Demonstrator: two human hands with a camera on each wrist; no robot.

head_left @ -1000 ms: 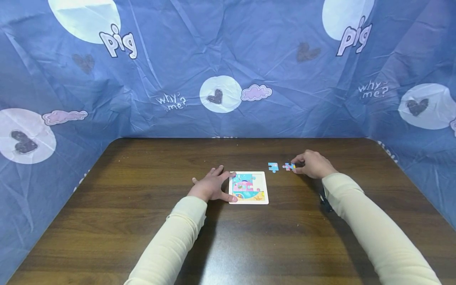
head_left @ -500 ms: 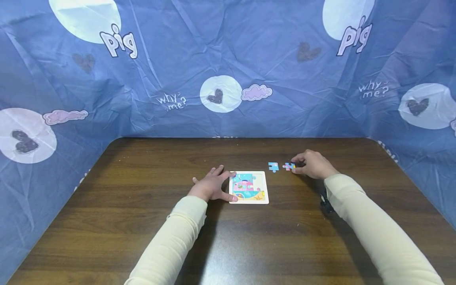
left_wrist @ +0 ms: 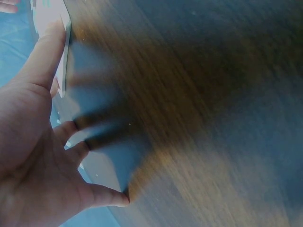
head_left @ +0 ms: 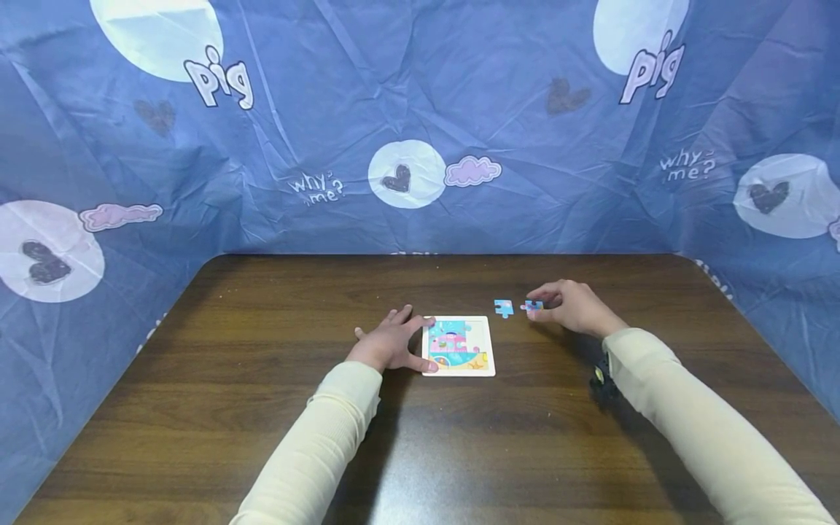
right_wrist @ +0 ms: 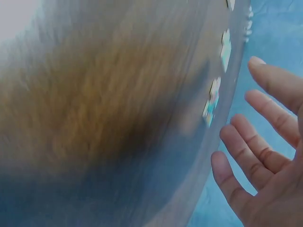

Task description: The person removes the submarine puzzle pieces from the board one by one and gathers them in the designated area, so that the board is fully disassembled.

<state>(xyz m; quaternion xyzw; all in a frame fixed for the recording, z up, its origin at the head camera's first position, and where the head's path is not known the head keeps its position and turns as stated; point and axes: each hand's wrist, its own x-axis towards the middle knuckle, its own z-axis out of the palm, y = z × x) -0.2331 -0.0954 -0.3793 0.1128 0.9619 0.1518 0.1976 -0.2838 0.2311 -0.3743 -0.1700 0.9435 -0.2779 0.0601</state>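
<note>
Right hand (head_left: 572, 306) leftward, two loose pieces (head_left: 504, 306)

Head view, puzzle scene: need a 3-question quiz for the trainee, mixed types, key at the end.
1. True or false: the left hand touches the tray.

2. Multiple choice: how many loose pieces lie on the table outside the tray?
A) one
B) two
C) five

3. Short answer: in the head view, which of the loose pieces is nearest the right hand, the left or the right?

Key:
1. True; it is at the tray's left edge.
2. B
3. The right piece.
</note>
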